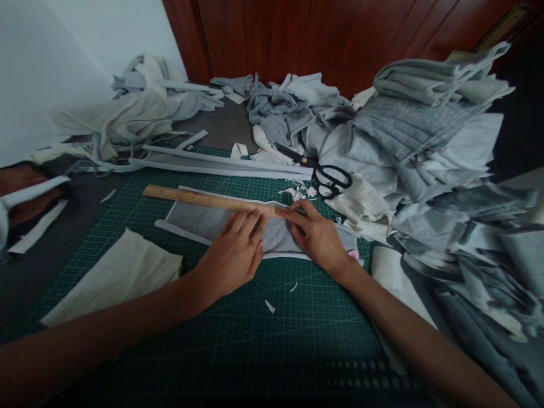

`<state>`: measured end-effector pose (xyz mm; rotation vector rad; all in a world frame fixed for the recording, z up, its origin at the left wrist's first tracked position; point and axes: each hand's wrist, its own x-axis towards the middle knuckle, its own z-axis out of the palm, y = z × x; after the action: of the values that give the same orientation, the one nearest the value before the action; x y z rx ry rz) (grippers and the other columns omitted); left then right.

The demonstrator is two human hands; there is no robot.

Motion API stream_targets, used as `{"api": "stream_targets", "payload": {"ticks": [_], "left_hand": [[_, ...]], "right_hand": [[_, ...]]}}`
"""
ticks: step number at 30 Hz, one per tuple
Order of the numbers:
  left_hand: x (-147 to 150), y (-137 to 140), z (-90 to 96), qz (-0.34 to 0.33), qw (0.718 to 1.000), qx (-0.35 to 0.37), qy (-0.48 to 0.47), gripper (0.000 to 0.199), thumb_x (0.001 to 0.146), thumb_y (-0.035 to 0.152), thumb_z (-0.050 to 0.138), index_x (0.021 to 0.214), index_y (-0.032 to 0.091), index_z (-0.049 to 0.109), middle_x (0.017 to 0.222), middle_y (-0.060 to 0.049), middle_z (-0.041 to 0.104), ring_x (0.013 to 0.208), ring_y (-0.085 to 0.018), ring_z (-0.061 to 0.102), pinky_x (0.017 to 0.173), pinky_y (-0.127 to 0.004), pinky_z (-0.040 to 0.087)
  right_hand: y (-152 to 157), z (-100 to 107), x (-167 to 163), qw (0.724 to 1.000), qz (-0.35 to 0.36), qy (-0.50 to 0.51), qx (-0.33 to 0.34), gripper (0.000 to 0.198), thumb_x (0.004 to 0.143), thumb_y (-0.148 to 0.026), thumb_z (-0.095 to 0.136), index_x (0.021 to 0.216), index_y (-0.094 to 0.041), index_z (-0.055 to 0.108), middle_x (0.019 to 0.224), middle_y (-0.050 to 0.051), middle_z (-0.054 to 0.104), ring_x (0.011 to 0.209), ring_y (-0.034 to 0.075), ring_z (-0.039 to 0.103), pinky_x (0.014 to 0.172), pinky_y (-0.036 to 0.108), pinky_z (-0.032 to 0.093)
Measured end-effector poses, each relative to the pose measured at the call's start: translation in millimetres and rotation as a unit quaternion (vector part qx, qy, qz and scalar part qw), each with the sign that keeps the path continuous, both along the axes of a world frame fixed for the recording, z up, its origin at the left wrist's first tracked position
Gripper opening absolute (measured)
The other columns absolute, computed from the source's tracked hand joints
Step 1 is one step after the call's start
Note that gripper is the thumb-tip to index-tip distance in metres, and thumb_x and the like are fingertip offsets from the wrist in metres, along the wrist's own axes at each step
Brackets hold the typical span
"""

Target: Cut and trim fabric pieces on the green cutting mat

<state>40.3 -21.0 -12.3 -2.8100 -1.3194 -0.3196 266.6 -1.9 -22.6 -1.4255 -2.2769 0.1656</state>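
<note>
A wooden ruler (199,198) lies across a grey piece of fabric (195,217) with pale rolled edges, on a green cutting mat (238,334). My left hand (233,252) rests on the fabric, its outstretched fingertips pressing the ruler's lower edge near the middle. At the ruler's right end, my right hand (317,235) has its thumb and index finger drawn together around it. That end of the ruler is partly hidden under the fingers. Black-handled scissors (331,177) lie just beyond my right hand, blades pointing left.
A long grey strip (212,162) stretches behind the ruler. Fabric heaps stand at the back left (127,113), back middle (280,107) and right, where a folded stack (420,124) rises high. A beige cloth piece (123,272) sits at left. Small scraps (270,306) dot the mat.
</note>
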Motion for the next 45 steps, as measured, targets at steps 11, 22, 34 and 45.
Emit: {"api": "stream_targets", "payload": {"ticks": [11,22,34,45], "left_hand": [[0.1,0.8,1.0,0.003,0.999,0.025,0.034,0.054,0.104,0.025,0.039,0.149,-0.002,0.054,0.152,-0.024,0.058,0.141,-0.036,0.054,0.119,-0.052,0.046],[0.1,2.2,4.0,0.001,1.0,0.014,0.028,0.055,0.103,0.024,0.041,0.149,-0.003,0.053,0.153,-0.027,0.056,0.144,-0.036,0.051,0.119,-0.052,0.045],[-0.8,4.8,6.3,-0.004,0.999,0.018,0.039,0.057,0.103,0.026,0.04,0.15,-0.003,0.052,0.153,-0.027,0.055,0.142,-0.037,0.053,0.116,-0.052,0.046],[-2.3,5.4,4.3,0.004,0.999,0.004,0.031,0.058,0.103,0.028,0.041,0.153,0.0,0.049,0.158,-0.025,0.051,0.147,-0.036,0.048,0.121,-0.051,0.042]], "right_hand": [[-0.7,-0.2,0.0,1.0,0.002,-0.003,0.012,0.046,0.101,-0.016,0.047,0.139,-0.024,0.07,0.131,0.011,0.064,0.081,0.017,0.066,0.058,0.029,0.053],[-0.6,0.7,-0.1,1.0,-0.003,0.002,0.006,0.046,0.102,-0.016,0.046,0.14,-0.025,0.07,0.133,0.011,0.063,0.081,0.017,0.066,0.056,0.029,0.052],[-0.6,1.4,-0.3,1.0,-0.01,-0.013,-0.004,0.047,0.1,-0.014,0.048,0.141,-0.025,0.068,0.138,0.011,0.062,0.084,0.017,0.067,0.058,0.029,0.055],[-0.1,3.0,-0.2,1.0,-0.009,-0.002,-0.004,0.046,0.101,-0.017,0.046,0.14,-0.024,0.069,0.138,0.012,0.062,0.087,0.019,0.068,0.059,0.03,0.056]]}}
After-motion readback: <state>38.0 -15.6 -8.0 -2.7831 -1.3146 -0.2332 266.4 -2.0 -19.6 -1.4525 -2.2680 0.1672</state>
